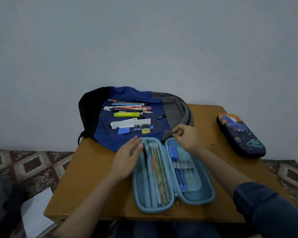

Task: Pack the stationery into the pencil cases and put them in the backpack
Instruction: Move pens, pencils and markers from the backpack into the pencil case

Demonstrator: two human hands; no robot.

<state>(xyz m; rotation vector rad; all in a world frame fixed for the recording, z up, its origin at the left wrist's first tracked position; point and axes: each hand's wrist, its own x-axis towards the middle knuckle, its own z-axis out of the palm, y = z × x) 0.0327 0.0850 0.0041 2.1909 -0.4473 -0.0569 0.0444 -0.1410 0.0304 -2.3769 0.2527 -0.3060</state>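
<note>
Table point(86, 177), wooden, set against a pale wall. Backpack point(127, 93), blue, black and grey, lying flat on the far side of the table. Loose stationery rests on top of it: yellow highlighter point(126, 114), white-and-red box point(126, 107), white strip point(131, 122), blue pens point(126, 130), yellow ring point(146, 131), and further pens and pencils at the far end. Open case point(193, 182), light blue, spread flat at the near edge of the table, its far end touching the backpack. Its left half has a mesh pocket holding pencils point(160, 172), with a black pen point(145, 157) alongside; its right half has looped pens point(177, 167) under elastic bands. Closed case point(241, 136), dark with a cartoon print, lies on the right side of the table, well apart from the open one. Left hand point(127, 157), fingers straight and together, lies flat over the far left half of the open case; blurred, so contact cannot be told. Right hand point(186, 136), at the far end of the right half, has loosely curled fingers with thumb near forefinger and nothing seen between them. White sheet point(36, 215) lies on the patterned floor point(33, 164), lower left.
</note>
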